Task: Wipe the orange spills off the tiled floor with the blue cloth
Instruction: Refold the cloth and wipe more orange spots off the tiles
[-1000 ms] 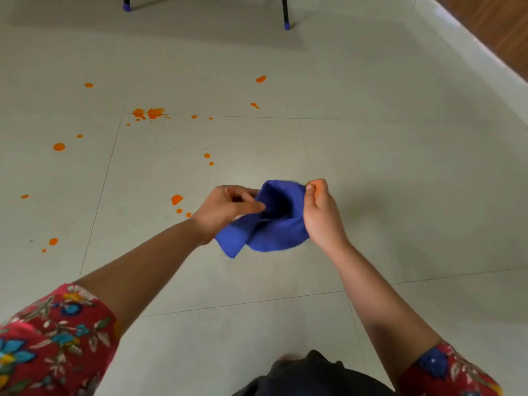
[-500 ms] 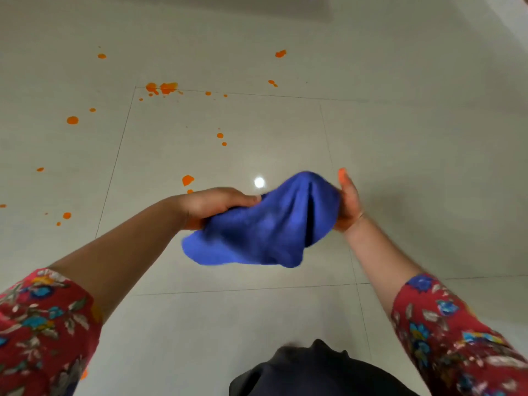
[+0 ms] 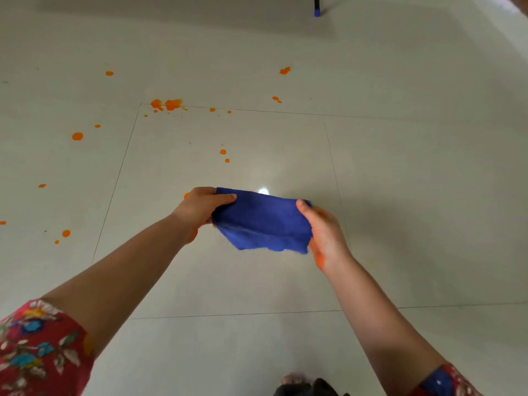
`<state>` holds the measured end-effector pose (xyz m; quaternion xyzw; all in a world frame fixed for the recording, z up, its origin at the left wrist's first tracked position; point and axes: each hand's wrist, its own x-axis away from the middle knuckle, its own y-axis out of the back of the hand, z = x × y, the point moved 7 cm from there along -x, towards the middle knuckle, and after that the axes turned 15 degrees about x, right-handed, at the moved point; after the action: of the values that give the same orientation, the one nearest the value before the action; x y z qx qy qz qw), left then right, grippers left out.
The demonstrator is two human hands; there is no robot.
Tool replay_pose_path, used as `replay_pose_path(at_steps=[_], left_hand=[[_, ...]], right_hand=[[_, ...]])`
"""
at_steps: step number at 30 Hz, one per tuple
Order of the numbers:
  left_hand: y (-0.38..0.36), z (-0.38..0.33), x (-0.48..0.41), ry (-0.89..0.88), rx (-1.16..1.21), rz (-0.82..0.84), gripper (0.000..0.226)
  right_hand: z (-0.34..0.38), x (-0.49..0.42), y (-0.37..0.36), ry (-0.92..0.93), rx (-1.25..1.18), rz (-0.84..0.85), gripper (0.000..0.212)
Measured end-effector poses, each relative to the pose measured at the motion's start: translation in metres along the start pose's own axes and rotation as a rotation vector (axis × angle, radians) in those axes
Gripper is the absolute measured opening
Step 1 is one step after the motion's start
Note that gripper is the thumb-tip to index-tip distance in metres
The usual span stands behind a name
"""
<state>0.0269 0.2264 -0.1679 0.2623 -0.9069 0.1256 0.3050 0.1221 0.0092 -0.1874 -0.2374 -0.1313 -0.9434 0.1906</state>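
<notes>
Cloth stretched between two hands above the floor
Left hand [image 3: 200, 208] and right hand [image 3: 324, 230] each pinch an end of the blue cloth [image 3: 261, 221], held off the tiled floor [image 3: 414, 167]; orange spills [image 3: 168, 104] lie beyond, upper left

Tiled floor [image 3: 400, 195]: pale, smooth, glossy glaze with a bright specular glint, thin grout lines. Blue cloth [image 3: 261, 221]: soft matt fabric, slightly napped, with a ragged, frayed lower edge. Orange spills [image 3: 168, 104]: opaque, wet-looking blots and droplets; sleeve [image 3: 34, 347]: matt printed floral textile.
</notes>
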Motion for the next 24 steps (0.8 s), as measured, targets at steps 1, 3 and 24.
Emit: replay_pose_path(at_steps=[1,3,24], left_hand=[[0.006,-0.002,-0.001,-0.021,0.0,-0.059,0.023],[0.012,-0.005,0.0,-0.065,0.006,-0.158,0.034],[-0.022,-0.1,0.001,-0.944,-0.603,-0.173,0.027]], right_hand=[[0.01,0.0,0.006,0.048,0.051,-0.073,0.031],[0.024,0.0,0.013,0.126,0.113,-0.168,0.024],[0.124,-0.014,0.023,0.75,0.88,-0.322,0.013]])
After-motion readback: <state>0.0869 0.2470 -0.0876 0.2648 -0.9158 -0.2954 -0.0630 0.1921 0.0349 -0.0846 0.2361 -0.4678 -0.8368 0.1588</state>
